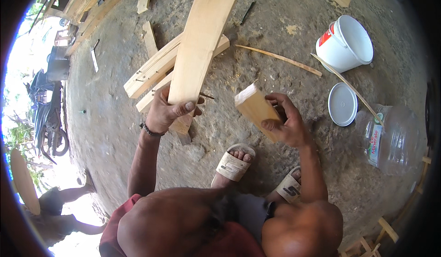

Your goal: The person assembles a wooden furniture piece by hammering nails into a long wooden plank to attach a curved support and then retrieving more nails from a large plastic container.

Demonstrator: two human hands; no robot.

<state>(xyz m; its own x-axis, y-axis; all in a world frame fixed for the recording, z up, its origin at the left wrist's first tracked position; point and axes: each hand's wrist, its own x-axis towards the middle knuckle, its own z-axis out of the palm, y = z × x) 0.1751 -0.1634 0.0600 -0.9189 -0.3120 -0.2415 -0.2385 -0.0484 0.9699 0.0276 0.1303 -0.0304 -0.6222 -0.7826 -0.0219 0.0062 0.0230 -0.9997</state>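
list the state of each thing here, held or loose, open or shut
Long board, held in left hand
Wood block, held in right hand
Bucket, upright, open
Lid, off the bucket, lying flat
Nails, partly sticking out of beams
Sandals, worn
Motorbike, standing upright
Clear jug, fill level unclear
Curved wood strip, lying loose on the ground

This looks like a rough woodworking yard, open to daylight: a long pale board (198, 41), a cut wooden block (258, 110) and nail-studded beams (154, 69) over bare, uneven ground (108, 119), piled planks (94, 11) at the edge, and a motorbike (47, 110) parked in the brightness beyond.
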